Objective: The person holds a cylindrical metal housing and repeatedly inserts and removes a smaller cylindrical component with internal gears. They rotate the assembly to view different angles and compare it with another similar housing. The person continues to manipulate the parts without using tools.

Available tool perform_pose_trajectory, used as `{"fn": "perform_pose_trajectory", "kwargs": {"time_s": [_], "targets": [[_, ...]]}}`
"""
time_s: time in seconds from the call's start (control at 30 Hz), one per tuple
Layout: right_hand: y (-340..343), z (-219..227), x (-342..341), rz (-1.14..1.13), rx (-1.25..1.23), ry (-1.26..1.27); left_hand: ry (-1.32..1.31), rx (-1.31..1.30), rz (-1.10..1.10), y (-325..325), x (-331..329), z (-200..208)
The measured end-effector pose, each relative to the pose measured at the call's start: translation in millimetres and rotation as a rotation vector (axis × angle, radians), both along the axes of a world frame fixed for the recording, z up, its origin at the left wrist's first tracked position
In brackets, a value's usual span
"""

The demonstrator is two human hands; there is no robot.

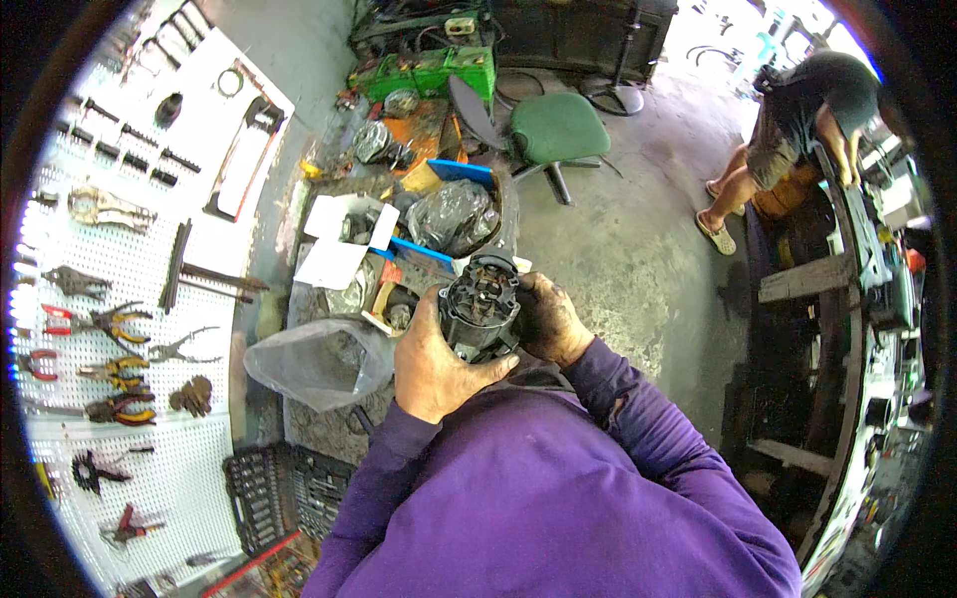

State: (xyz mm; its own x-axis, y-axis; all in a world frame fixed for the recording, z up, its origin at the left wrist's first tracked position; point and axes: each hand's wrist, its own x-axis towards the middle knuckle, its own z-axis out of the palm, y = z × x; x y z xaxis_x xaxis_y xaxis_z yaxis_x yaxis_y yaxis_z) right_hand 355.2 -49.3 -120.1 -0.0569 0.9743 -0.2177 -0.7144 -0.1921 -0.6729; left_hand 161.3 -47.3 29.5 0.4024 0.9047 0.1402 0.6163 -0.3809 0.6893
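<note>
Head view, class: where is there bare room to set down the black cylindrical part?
Free: the grey concrete floor between the green padded chair, the co-worker's tan clogs and the person's purple right sleeve. Crowded: beside and beyond the left hand, with a translucent plastic bag, white cardboard flaps and a crinkled dark plastic bag.

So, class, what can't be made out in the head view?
Head view, dark cylindrical part: surfaces under the left hand and right hand, hidden by them.
Head view, cloudy plastic bag: any contents, obscured by its film.
Head view, red-edged tray: the rest, cut off by the lower edge.
</note>
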Motion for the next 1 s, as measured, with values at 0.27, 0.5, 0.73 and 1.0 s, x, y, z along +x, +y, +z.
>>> {"fn": "perform_pose_trajectory", "kwargs": {"time_s": [0.27, 0.5, 0.73, 1.0], "targets": [[2, 28, -19, -0.08, 0.273, -0.709, -0.019, 0.002, -0.072, 14, -14, 9], [-12, 50, -37, 0.011, 0.147, -0.439, -0.011, -0.017, -0.046, 8, -31, 12], [-4, 81, -58, 0.03, -0.233, 0.333, 0.015, -0.038, 0.039, 1, -44, 23], [-19, 95, -69, -0.022, -0.215, 0.101, 0.019, -0.029, -0.006, -5, -54, 13]]}}
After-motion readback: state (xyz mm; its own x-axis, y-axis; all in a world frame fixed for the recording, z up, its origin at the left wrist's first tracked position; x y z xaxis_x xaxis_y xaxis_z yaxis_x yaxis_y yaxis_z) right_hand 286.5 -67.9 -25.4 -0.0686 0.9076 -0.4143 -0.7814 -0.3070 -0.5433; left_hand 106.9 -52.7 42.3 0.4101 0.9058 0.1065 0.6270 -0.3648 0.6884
